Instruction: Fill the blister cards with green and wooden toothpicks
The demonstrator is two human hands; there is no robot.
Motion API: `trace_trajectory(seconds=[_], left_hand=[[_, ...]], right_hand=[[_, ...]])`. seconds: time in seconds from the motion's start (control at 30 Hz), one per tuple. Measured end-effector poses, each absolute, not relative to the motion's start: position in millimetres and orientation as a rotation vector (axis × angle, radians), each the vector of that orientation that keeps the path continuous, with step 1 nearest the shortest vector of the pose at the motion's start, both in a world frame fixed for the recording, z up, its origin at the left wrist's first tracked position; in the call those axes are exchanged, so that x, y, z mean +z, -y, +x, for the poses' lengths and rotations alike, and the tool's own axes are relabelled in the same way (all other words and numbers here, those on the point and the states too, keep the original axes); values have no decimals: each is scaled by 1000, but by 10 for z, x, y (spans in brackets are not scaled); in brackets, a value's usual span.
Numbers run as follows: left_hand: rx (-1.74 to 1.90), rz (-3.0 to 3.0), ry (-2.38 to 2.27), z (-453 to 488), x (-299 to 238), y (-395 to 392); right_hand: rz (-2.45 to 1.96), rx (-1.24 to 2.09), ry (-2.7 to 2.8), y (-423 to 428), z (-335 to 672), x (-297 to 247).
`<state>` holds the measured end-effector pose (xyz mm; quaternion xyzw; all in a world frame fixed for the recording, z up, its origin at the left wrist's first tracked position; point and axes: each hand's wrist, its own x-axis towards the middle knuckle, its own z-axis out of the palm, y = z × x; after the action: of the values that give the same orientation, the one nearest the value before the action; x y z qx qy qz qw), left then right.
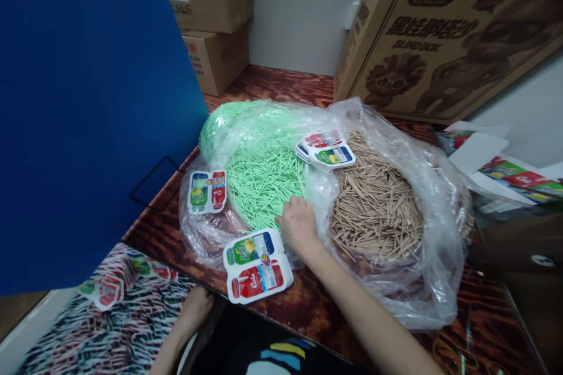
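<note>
My right hand [301, 225] is curled closed at the near right edge of a pile of thin green sticks [264, 179]; anything between its fingertips is hidden. The green sticks lie in an opened clear plastic bag [323, 190]. Just below that hand is a flat printed pouch card [257, 266] with a green bottle and a red cola bottle on it. A similar card [207, 192] rests on the bag's left side, and a small stack of them [326, 149] sits on the plastic between the piles. My left hand [200, 307] is low by the table's front edge, its fingers hidden.
Thin brown sticks [376, 205] fill another clear bag at the right. A blue panel [97, 117] rises at left. Cardboard boxes [444, 41] stand behind. Printed cards [505, 167] lie at the far right. Many wrapped packs [109, 322] lie below the table [325, 299], at lower left.
</note>
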<state>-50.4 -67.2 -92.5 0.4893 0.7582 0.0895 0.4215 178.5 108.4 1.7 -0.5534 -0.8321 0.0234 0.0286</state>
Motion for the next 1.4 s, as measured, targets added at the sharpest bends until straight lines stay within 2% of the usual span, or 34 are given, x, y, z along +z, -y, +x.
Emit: trace_trajectory(seconds=[0.23,0.33,0.47,0.57,0.7,0.83,0.97,1.03,1.13,1.33,1.4], left_hand=[[359,1162,-1791,-454,-850,704],[309,1174,-1689,-484,-735,753],[92,1271,-1609,-533,-463,734],[107,1312,-1470,-525,-115,634],[335,1179,-1296,-406,270,431],[544,1125,-1274,-149,355,73],[1009,1067,-1395,157,334,-432],[1228,1045,-1391,301,319,-665],[1262,1073,-1276,498,260,-876],[923,1206,-1136,695,122,-766],[887,1245,-1094,658,136,-663]], right_hand=[[-1668,56,2727,-1225,1685,46],[-1691,192,2659,-1300,1778,32],[-1653,844,2166,-1438,1905,22],[-1556,1126,1923,-1581,1931,54],[-1411,1431,1688,-1737,1944,153],[-1131,1788,1373,-1717,2016,243],[-807,2295,945,-1469,2061,247],[-771,2432,873,-1278,2052,219],[-747,2533,812,-989,2024,142],[-694,2593,766,-652,2075,-58],[-755,2522,847,-564,2139,-67]])
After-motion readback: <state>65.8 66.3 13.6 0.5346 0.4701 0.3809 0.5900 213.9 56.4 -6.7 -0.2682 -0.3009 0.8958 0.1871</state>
